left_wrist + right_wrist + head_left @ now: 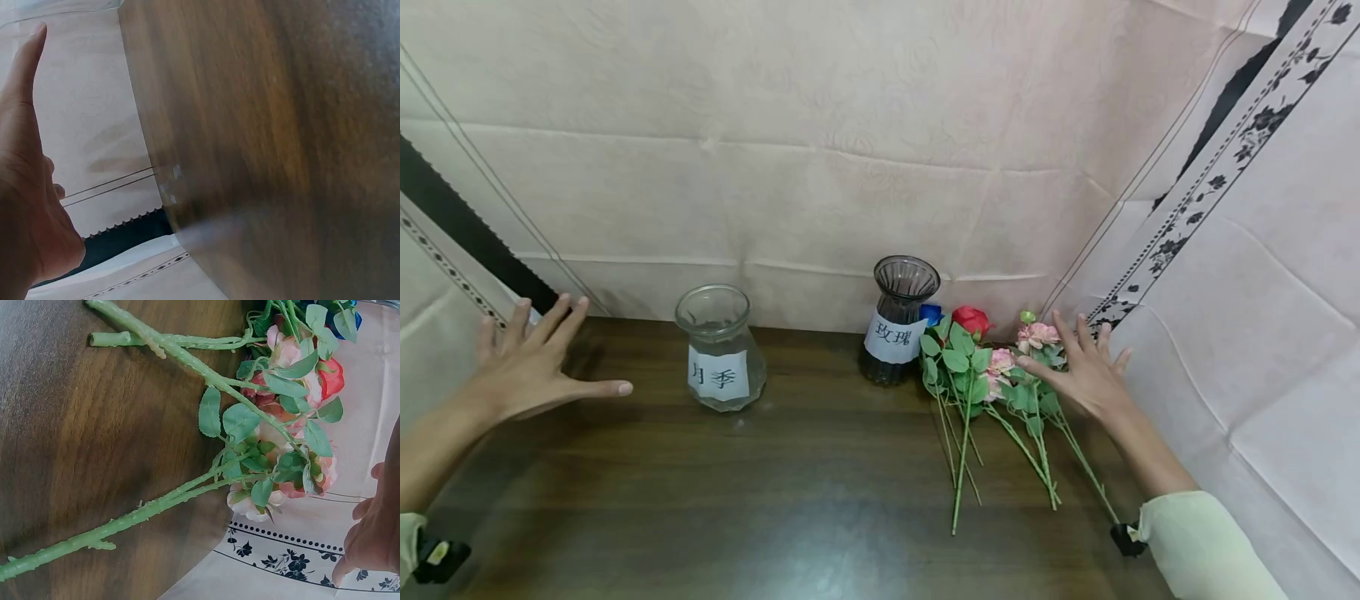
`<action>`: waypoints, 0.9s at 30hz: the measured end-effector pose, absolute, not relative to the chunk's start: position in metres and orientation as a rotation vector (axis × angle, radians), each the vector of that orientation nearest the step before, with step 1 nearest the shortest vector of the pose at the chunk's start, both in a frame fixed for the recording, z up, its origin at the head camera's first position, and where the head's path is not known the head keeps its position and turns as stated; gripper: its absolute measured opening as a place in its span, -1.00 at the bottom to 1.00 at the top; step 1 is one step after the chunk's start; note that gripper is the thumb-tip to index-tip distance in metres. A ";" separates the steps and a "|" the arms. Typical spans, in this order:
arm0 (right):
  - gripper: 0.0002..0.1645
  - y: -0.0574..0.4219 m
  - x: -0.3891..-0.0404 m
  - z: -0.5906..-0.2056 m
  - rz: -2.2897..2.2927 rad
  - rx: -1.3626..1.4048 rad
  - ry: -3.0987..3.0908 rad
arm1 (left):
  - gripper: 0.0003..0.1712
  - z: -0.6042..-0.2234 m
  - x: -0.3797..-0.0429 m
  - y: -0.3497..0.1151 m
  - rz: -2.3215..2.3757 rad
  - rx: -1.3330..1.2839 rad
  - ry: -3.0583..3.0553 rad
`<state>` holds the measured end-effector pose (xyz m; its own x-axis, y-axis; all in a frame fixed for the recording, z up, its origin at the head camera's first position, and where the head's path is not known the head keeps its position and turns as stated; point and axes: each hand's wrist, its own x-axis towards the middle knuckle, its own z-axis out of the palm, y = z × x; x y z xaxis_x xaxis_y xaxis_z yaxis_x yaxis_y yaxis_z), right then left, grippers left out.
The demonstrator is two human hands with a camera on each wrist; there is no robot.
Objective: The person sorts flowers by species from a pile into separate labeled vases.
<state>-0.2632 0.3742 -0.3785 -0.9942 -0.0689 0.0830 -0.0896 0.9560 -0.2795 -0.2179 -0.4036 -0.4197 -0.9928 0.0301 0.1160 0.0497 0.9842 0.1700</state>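
Observation:
My left hand (535, 367) is spread with straight fingers over the table's left side, holding nothing. Nearest to it stands a clear glass vase (718, 350) with a white paper label. My right hand (1086, 371), also spread and holding nothing, hovers by the pink flowers (1037, 336) at the right; its thumb overlaps them in the head view. In the right wrist view, green stems (137, 515) and pink blooms (287, 353) lie beside that hand. A red rose (972, 321) and a blue flower (931, 314) lie left of the pink ones, next to a dark glass vase (898, 325) with a label.
The brown wooden table (775, 500) ends at a pale cloth backdrop (775, 183). Another cloth with a black floral border (1210, 187) closes off the right side. Long flower stems (962, 467) reach toward the table's front.

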 end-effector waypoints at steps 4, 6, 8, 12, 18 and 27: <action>0.32 0.374 -0.262 -0.379 0.463 0.124 -3.037 | 0.77 -0.419 -0.218 -0.402 -0.306 -0.090 -3.003; 0.32 0.374 -0.261 -0.378 0.478 0.127 -3.038 | 0.75 -0.418 -0.218 -0.400 -0.323 -0.112 -2.998; 0.33 0.374 -0.260 -0.378 0.485 0.131 -3.039 | 0.74 -0.418 -0.218 -0.398 -0.344 -0.137 -2.997; 0.33 0.374 -0.259 -0.377 0.512 0.138 -3.043 | 0.73 -0.418 -0.219 -0.392 -0.386 -0.160 -2.997; 0.30 0.375 -0.258 -0.377 0.574 0.144 -3.039 | 0.73 -0.420 -0.218 -0.378 -0.508 -0.162 -2.985; 0.30 0.383 -0.253 -0.381 0.728 0.129 -2.980 | 0.68 -0.426 -0.226 -0.358 -0.655 -0.226 -2.977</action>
<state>-0.2535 0.3829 -0.3806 -0.9940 -0.0646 0.0885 -0.0981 0.8842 -0.4568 -0.2258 -0.3579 -0.4262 -0.9855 0.1255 0.1140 0.1618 0.8975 0.4103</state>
